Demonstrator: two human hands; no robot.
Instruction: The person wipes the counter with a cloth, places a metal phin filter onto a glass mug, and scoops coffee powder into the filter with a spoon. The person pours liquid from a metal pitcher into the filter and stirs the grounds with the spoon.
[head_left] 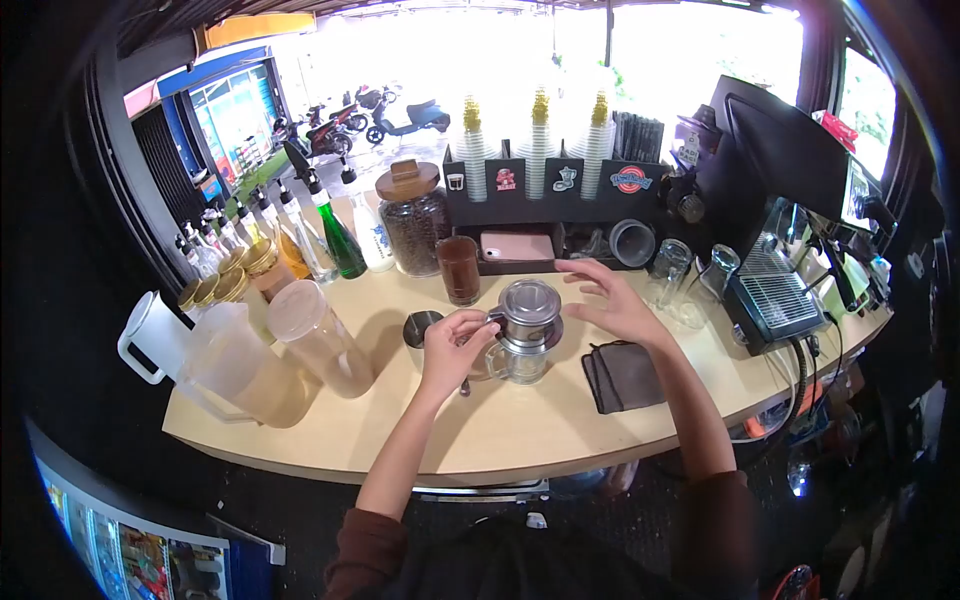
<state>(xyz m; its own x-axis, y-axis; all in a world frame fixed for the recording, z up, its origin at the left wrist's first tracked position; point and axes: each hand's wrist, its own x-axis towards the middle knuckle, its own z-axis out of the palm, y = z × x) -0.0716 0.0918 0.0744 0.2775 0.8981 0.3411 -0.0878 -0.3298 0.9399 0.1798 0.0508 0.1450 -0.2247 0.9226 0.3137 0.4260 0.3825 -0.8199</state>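
A metal coffee drip filter [530, 308] with its lid on sits on top of a clear glass mug [524, 366] near the middle of the counter. My left hand [455, 348] pinches the filter's side handle between thumb and fingers. To the right, my right hand [618, 305] is held open beside the filter, fingers spread and apart from it. Behind my left hand stands a small metal cup [420, 327], partly covered. The end of a spoon [465, 388] shows below my left hand. A folded dark cloth [625, 378] lies under my right forearm.
A glass of brown powder [460, 272] and a wooden-lidded bean jar [415, 225] stand behind. Pitchers [250, 370] and syrup bottles [340, 240] fill the left. A phone [516, 246] lies in the black cup rack [570, 185]. Glasses [672, 270] and an espresso machine [770, 290] are right.
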